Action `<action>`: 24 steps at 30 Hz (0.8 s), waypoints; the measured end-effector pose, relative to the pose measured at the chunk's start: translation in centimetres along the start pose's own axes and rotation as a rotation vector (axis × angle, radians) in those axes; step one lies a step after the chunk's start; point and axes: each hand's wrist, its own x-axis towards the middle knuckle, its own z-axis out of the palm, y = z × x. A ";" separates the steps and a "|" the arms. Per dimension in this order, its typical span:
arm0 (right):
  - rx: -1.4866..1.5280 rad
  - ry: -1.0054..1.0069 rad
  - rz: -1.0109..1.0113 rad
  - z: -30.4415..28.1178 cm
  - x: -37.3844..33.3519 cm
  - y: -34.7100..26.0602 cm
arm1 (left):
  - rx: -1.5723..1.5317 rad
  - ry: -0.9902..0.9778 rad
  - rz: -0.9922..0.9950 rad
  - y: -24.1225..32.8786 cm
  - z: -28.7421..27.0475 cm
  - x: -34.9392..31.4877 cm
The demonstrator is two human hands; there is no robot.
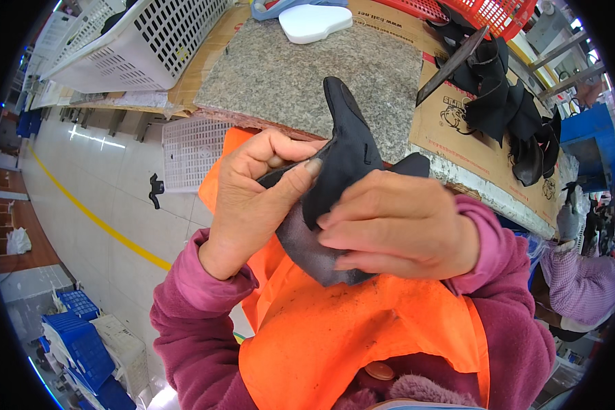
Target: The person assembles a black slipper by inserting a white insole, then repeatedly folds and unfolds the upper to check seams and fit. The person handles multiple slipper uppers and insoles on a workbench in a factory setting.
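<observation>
A black shoe upper (352, 143), partly smooth fabric and partly a greyer, shinier piece, is held up in front of my orange apron. My left hand (266, 181) pinches its edge between thumb and fingers. On the other side my right hand (403, 229) has its fingers pressed together over the lower part of the upper; they are slightly blurred, and the thumb is hidden. One narrow end of the upper points up over the stone slab (266, 82).
A white shoe-shaped form (314, 24) lies at the slab's far edge. White plastic basket (143, 48) stands left. At right, cardboard (451, 130) bears several black uppers (512, 109) and a long metal blade (451, 66). Another person's sleeve (584, 283) shows far right.
</observation>
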 end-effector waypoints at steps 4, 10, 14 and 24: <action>-0.196 -0.008 -0.006 -4.6 1.6 0.6 | -0.009 -0.041 -0.026 0.6 -0.2 0.0; -0.254 -0.162 -0.086 -5.3 3.1 4.8 | 0.031 -0.069 -0.012 1.0 0.1 0.4; -0.239 -0.237 -0.137 -4.8 3.5 5.5 | 0.048 -0.081 -0.007 1.1 0.3 0.7; -0.100 -0.292 -0.057 -4.9 3.9 6.1 | 0.071 -0.110 -0.048 0.9 0.5 1.1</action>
